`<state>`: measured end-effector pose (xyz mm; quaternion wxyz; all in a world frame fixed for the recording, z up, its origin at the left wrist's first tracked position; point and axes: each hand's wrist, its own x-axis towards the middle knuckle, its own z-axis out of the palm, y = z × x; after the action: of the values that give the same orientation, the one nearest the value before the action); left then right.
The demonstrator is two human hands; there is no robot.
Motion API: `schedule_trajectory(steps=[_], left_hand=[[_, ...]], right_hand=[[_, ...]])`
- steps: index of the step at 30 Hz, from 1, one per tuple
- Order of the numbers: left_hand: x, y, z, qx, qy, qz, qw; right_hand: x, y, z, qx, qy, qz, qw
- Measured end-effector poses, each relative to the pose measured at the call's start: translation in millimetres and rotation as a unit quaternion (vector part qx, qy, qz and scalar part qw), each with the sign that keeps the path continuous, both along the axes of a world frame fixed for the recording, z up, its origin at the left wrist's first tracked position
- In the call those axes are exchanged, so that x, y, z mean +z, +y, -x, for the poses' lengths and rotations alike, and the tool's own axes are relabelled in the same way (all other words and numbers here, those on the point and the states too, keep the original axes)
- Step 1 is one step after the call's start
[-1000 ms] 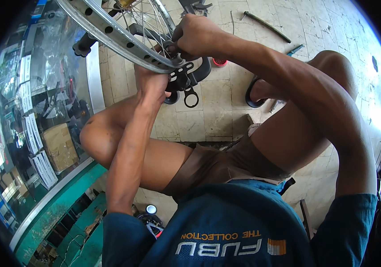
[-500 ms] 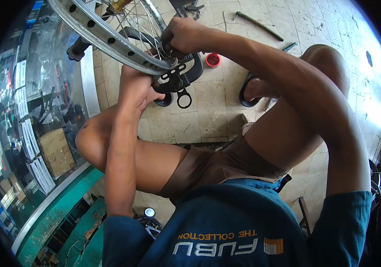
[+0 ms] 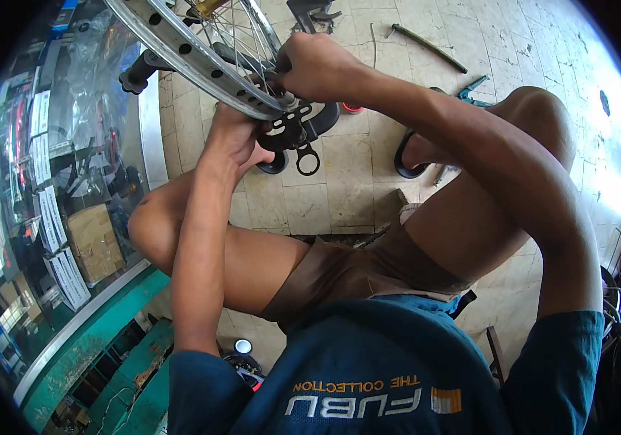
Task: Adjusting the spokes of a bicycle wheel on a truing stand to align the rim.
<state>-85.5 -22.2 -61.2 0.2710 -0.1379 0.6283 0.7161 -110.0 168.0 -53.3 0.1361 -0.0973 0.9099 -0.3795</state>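
A bare metal wheel rim (image 3: 216, 74) with thin spokes (image 3: 240, 32) slants in from the upper left, beside a black truing stand. At the rim's lower end is the stand's slotted black bracket (image 3: 285, 135), with a ring (image 3: 307, 162) hanging below. My right hand (image 3: 316, 67) is closed in a pinch among the spokes just inside the rim; what its fingertips hold is hidden. Under the rim, my left hand (image 3: 234, 135) lies against the bracket's left side. Its fingers pass behind the rim and bracket, so their grip is hidden.
A glass display case (image 3: 82, 170) with a cardboard box (image 3: 96, 243) stands at left. On the tiled floor ahead lie a dark rod (image 3: 429, 48), a green-handled tool (image 3: 474, 88) and a red round container (image 3: 352, 108), partly covered by my right forearm. Bicycle parts (image 3: 619, 297) stand at far right.
The whole view has shifted slightly, putting the wheel and both hands a little lower and to the right. My forearm now covers most of the red container. Both hands keep their places at the rim.
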Motion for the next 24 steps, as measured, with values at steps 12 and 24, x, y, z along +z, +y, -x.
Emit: schedule_trajectory(steps=[12,24], left_hand=[[2,3,1,0.006,-0.015,-0.056,0.998],[1,11,-7,-0.001,0.025,0.062,0.998]], right_hand=[[7,10,7,-0.005,-0.131,0.091,0.987],[-7,6,10,0.016,-0.056,0.048,0.997]])
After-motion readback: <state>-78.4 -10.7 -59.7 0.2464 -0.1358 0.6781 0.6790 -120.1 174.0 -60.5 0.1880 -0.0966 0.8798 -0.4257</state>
